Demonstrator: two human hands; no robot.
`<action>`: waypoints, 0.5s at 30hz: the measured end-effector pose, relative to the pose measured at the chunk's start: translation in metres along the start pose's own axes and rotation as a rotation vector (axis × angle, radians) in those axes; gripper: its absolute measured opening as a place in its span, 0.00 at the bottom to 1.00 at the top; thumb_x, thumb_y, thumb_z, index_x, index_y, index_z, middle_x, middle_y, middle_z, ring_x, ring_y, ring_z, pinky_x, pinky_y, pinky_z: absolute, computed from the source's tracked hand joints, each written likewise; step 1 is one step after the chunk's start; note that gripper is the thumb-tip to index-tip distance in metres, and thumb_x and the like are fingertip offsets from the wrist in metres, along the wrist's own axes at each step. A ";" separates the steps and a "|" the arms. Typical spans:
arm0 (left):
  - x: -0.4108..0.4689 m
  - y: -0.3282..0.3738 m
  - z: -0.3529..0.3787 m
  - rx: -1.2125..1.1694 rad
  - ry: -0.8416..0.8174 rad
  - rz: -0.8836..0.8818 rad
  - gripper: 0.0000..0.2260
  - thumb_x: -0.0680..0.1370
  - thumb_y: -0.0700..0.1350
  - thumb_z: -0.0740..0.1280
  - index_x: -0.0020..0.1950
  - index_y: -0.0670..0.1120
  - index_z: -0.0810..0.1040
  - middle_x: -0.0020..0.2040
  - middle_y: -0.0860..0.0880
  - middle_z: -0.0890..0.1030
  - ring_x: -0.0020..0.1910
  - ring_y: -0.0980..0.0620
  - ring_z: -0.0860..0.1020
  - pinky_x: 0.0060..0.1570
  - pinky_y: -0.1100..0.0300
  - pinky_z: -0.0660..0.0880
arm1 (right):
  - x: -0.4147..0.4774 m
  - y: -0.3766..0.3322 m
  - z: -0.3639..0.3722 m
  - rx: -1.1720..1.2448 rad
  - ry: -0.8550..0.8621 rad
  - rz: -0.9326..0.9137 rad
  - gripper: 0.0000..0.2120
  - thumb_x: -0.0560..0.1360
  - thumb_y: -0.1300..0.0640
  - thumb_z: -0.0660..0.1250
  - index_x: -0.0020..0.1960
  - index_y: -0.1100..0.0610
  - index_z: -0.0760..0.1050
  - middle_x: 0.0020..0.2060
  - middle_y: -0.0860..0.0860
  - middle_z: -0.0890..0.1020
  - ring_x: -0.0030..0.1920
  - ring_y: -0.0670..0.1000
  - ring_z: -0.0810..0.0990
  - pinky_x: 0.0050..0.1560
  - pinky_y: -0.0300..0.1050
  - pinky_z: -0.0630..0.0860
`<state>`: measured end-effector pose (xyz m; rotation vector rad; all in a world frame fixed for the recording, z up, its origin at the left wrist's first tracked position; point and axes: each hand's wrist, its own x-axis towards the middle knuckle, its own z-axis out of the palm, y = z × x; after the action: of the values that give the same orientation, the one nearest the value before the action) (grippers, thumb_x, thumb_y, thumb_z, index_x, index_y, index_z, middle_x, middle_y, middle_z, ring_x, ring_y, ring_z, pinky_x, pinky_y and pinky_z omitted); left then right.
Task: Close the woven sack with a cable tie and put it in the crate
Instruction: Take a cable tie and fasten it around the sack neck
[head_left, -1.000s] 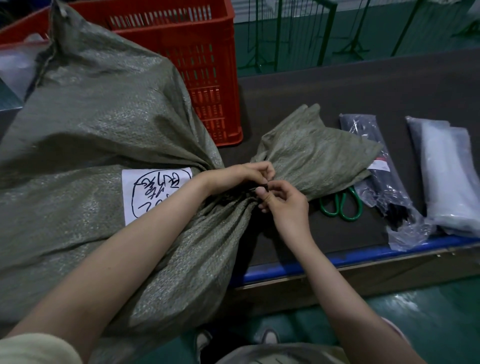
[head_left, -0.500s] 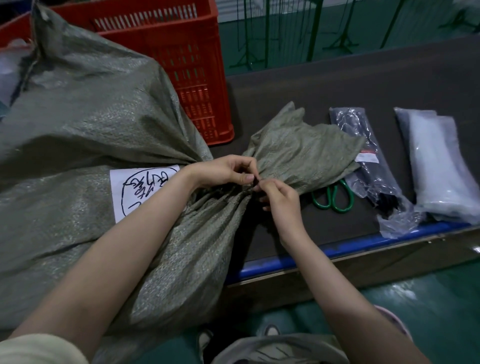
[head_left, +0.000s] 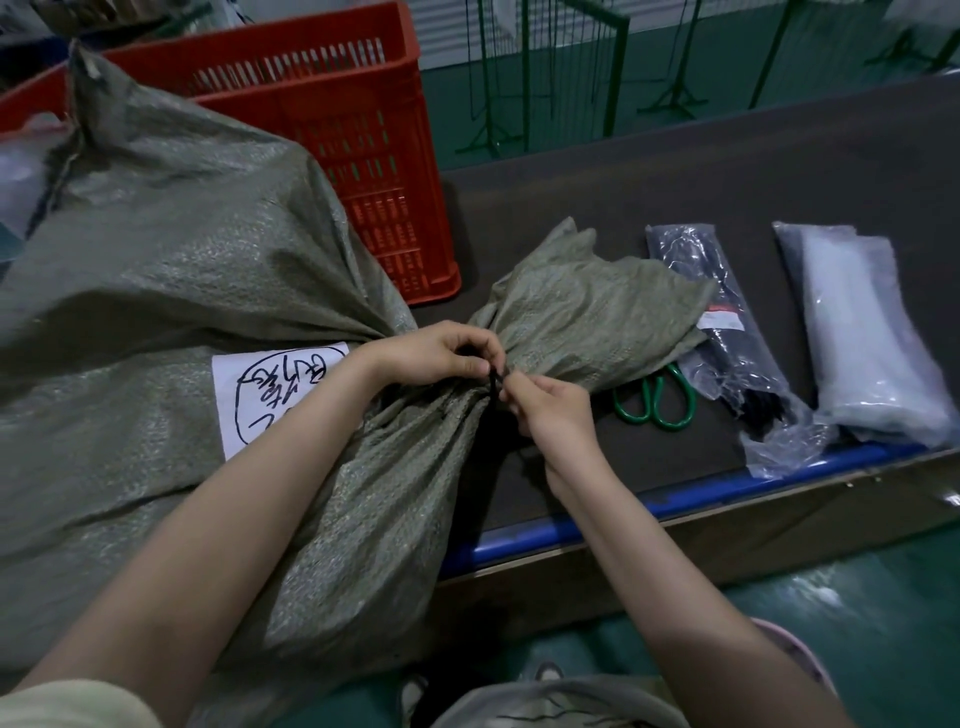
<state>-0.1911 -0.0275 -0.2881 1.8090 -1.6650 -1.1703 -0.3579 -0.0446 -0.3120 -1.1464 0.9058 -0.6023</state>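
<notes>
Both hands pinch the black cable tie (head_left: 492, 383) at the gathered neck of the woven sack (head_left: 171, 270): the left hand (head_left: 441, 354) is curled over the neck with its fingertips on the tie, the right hand (head_left: 551, 410) nips the tie's end between thumb and forefinger. Farthest left, the grey-green sack lies bulging across the dark table (head_left: 701, 182), a white handwritten label (head_left: 260, 395) on its side. Behind it stands the red plastic crate (head_left: 374, 150), touching the sack. Right of the hands the sack's loose mouth fans out, partly covering green-handled scissors (head_left: 658, 404). Next comes a clear packet of black cable ties (head_left: 727, 338), then a packet of white ones (head_left: 862, 343).
</notes>
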 end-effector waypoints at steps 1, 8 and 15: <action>0.001 0.000 0.000 0.034 0.005 0.000 0.06 0.77 0.36 0.62 0.45 0.47 0.74 0.37 0.63 0.79 0.40 0.70 0.74 0.45 0.77 0.68 | -0.001 0.000 0.000 0.010 0.002 0.016 0.16 0.73 0.60 0.65 0.27 0.54 0.73 0.18 0.43 0.70 0.19 0.39 0.66 0.23 0.30 0.62; 0.004 0.000 -0.001 0.255 0.076 0.059 0.05 0.77 0.38 0.63 0.50 0.40 0.78 0.42 0.60 0.73 0.43 0.67 0.73 0.52 0.75 0.63 | -0.005 -0.005 -0.001 0.111 0.026 0.084 0.17 0.74 0.60 0.64 0.27 0.55 0.70 0.13 0.43 0.67 0.15 0.40 0.63 0.18 0.29 0.59; 0.002 -0.004 -0.008 0.225 0.109 0.019 0.06 0.77 0.37 0.62 0.47 0.47 0.76 0.44 0.60 0.75 0.43 0.72 0.73 0.53 0.68 0.68 | -0.013 -0.010 -0.004 0.174 -0.021 0.074 0.18 0.74 0.60 0.64 0.26 0.56 0.70 0.16 0.43 0.68 0.16 0.40 0.63 0.21 0.31 0.60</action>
<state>-0.1823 -0.0311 -0.2870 1.9475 -1.8061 -0.8886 -0.3674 -0.0396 -0.2998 -0.9569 0.8570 -0.5954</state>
